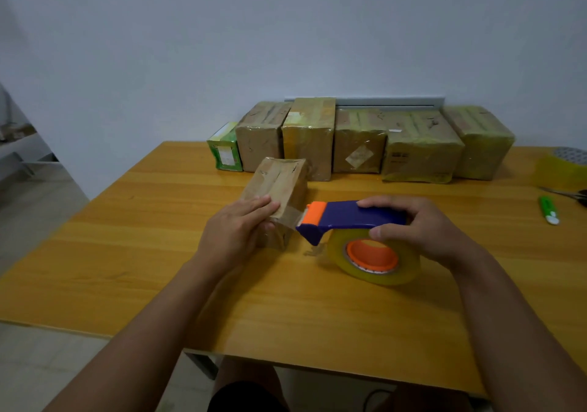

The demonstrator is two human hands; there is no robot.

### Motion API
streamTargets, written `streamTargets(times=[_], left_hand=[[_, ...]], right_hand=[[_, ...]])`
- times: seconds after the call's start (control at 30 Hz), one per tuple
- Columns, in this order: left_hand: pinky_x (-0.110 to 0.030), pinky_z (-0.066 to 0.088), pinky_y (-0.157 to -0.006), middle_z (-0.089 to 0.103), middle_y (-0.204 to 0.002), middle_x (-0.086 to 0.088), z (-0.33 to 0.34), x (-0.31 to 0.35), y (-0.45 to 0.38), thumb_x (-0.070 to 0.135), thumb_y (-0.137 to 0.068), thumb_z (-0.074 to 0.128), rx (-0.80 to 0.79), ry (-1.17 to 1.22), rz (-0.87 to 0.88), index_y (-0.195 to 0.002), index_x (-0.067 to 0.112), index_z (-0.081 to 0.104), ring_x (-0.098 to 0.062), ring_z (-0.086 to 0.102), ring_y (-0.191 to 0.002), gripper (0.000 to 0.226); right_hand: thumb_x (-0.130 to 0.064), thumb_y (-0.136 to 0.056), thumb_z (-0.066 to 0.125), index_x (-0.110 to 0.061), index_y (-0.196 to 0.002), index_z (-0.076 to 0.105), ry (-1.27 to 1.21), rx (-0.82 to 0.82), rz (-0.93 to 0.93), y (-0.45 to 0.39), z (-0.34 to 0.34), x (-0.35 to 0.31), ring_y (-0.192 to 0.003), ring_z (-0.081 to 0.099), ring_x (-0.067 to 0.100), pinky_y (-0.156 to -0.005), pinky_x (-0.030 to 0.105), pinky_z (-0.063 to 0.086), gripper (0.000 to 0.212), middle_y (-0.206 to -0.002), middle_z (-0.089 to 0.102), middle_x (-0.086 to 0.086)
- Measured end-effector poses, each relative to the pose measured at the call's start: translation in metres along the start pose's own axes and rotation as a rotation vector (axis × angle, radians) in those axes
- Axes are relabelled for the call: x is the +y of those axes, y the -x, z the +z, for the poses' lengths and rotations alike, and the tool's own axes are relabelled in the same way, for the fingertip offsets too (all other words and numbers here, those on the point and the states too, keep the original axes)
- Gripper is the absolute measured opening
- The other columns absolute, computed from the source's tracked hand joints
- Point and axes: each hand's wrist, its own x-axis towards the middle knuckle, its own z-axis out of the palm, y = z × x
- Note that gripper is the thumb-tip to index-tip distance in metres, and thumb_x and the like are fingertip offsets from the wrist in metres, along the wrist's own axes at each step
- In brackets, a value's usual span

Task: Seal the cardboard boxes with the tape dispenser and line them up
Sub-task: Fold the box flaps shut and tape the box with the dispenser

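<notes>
Glossy wood-grain table, cardboard box — shiny tape, plastic dispenser

Place: a plain room that served as a small packing station.
Surface: a wooden table stood against a bare white wall.
Evidence: taped cardboard boxes lined the far edge; a spare tape roll sat far right.

The tape dispenser is deep blue with an orange front tip and orange hub, carrying a yellowish translucent tape roll, and the table shows honey-yellow wood grain. The small box near the middle is plain brown cardboard under glossy tape, while the far row of boxes is brown with a yellow-green sheen and the leftmost box is green. At far right lie a green and white marker and what seems a yellowish spare roll.
</notes>
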Motion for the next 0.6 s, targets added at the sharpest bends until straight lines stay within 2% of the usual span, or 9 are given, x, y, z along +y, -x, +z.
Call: streamTargets(times=[0.13, 0.27, 0.37, 0.6], left_hand=[[-0.040, 0.047, -0.101, 0.058, -0.136, 0.001, -0.004, 0.004, 0.000, 0.044, -0.096, 0.042, -0.039, -0.016, -0.004, -0.133, 0.027, 0.060, -0.018, 0.055, -0.126, 0.044], [-0.042, 0.047, -0.101, 0.059, -0.136, 0.001, -0.007, 0.008, 0.000, 0.046, -0.095, 0.040, -0.046, -0.007, -0.032, -0.132, 0.027, 0.059, -0.019, 0.054, -0.126, 0.046], [-0.044, 0.048, -0.101, 0.058, -0.136, 0.001, -0.007, 0.010, 0.000, 0.044, -0.096, 0.045, -0.049, -0.019, -0.065, -0.133, 0.028, 0.059, -0.020, 0.054, -0.127, 0.043], [-0.041, 0.041, -0.106, 0.049, -0.146, 0.003, -0.011, 0.016, -0.006, 0.033, -0.099, 0.050, -0.103, -0.039, -0.183, -0.140, 0.030, 0.051, -0.020, 0.044, -0.134, 0.041]], right_hand=[[-0.027, -0.078, 0.079, -0.036, -0.112, 0.070, 0.173, -0.063, 0.012, -0.020, 0.016, -0.016, -0.088, 0.060, -0.002, -0.070, 0.010, 0.045, 0.036, -0.107, 0.066, -0.015], [-0.029, -0.077, 0.078, -0.036, -0.108, 0.073, 0.175, -0.068, 0.071, -0.039, 0.029, -0.025, -0.088, 0.064, 0.002, -0.078, 0.020, 0.048, 0.032, -0.098, 0.070, -0.014], [-0.032, -0.077, 0.077, -0.036, -0.107, 0.074, 0.196, -0.053, 0.097, -0.041, 0.031, -0.025, -0.093, 0.064, 0.006, -0.084, 0.028, 0.051, 0.031, -0.099, 0.070, -0.014], [-0.041, -0.076, 0.076, -0.034, -0.106, 0.073, 0.155, 0.176, 0.211, -0.039, 0.038, -0.020, -0.095, 0.060, 0.009, -0.076, 0.030, 0.050, 0.031, -0.101, 0.066, -0.012]])
